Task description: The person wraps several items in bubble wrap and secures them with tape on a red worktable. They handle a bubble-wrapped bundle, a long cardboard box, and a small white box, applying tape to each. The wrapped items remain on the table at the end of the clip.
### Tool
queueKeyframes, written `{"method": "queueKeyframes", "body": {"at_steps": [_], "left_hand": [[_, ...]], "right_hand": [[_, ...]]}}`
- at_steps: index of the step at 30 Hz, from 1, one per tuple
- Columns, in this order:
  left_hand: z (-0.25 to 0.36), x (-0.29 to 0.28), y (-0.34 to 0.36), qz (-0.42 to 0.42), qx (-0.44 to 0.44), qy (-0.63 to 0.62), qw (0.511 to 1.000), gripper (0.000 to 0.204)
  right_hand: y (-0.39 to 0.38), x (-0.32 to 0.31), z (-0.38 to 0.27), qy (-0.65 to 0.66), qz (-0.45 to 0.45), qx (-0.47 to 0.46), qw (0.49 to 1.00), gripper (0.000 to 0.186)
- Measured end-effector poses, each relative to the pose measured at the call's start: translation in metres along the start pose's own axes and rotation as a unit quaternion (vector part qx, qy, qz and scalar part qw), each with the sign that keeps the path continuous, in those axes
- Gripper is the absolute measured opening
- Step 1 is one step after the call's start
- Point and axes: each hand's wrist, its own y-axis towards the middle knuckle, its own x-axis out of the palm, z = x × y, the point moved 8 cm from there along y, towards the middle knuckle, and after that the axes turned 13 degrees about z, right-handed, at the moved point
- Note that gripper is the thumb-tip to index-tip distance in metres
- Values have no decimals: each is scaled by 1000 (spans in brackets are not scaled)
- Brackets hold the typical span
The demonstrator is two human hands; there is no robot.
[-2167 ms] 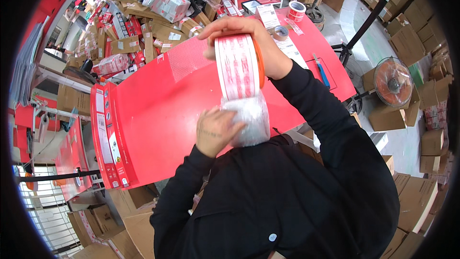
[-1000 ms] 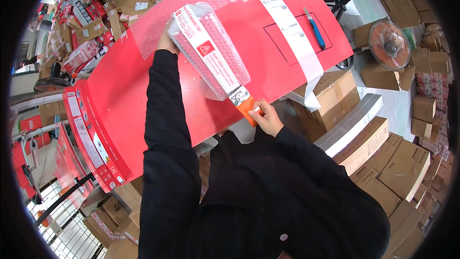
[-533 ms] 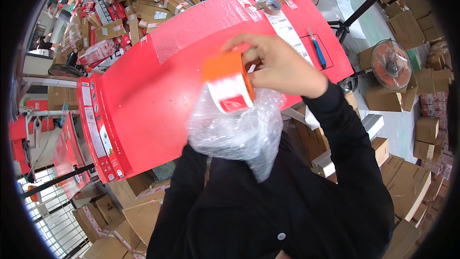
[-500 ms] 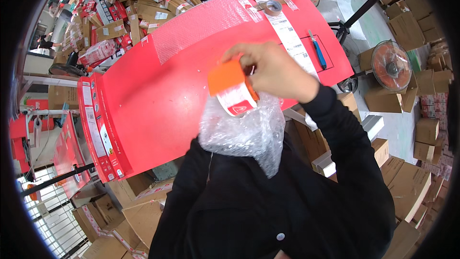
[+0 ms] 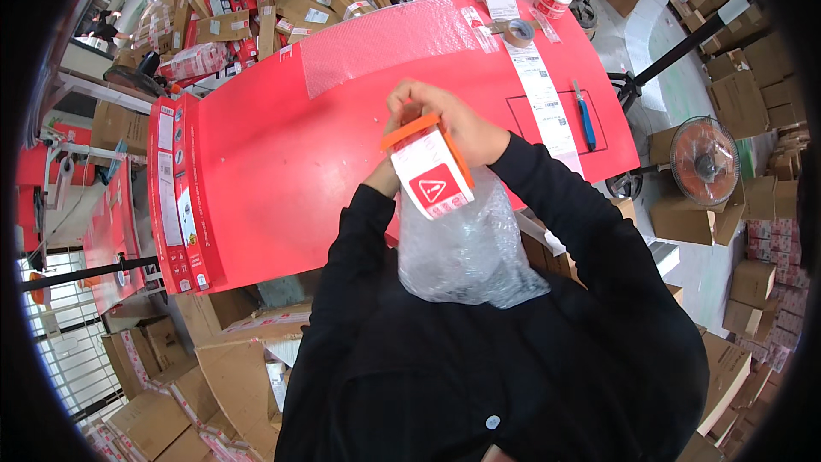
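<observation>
My right hand (image 5: 462, 124) is closed around an orange tape dispenser (image 5: 421, 130), tilted above the near edge of the red table. On it sits a roll of white and red printed tape (image 5: 430, 178) with a warning triangle. Directly below, a bundle of clear bubble wrap (image 5: 466, 248) lies against my chest; whatever is inside it cannot be made out. My left hand (image 5: 385, 178) reaches up behind the dispenser, showing only around the wrist, so its fingers are hidden.
Across the red table (image 5: 282, 154) lie a bubble wrap sheet (image 5: 385, 43), a label strip (image 5: 540, 94), a blue cutter knife (image 5: 586, 120), a brown tape roll (image 5: 518, 32) and a printed tape roll (image 5: 553, 0). A fan (image 5: 705, 161) stands right; parcels (image 5: 227, 27) pile up beyond.
My right hand has turned the dispenser, so its printed tape now faces me. My left wrist has come into view behind it. The bubble wrap bundle has shifted rightward in the picture.
</observation>
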Motion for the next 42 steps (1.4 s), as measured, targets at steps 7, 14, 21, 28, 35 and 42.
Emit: {"method": "queueKeyframes", "body": {"at_steps": [7, 14, 21, 28, 35, 42], "left_hand": [[25, -15, 22, 41, 9, 6, 999, 32], [29, -25, 20, 87, 30, -17, 996, 26], [73, -62, 10, 161, 77, 7, 984, 21], [212, 70, -164, -7, 328, 559, 762, 41], [173, 88, -175, -92, 202, 676, 702, 40], [151, 56, -150, -169, -38, 563, 808, 37]], "right_hand": [[22, 0, -15, 28, 96, -28, 995, 33], [58, 28, -106, -86, 70, -172, 979, 36], [74, 9, -100, 0, 145, -171, 975, 45], [70, 9, -118, -25, 225, -239, 944, 23], [79, 17, -122, -78, 254, -267, 926, 24], [86, 23, -119, -28, 257, -224, 940, 32]]}}
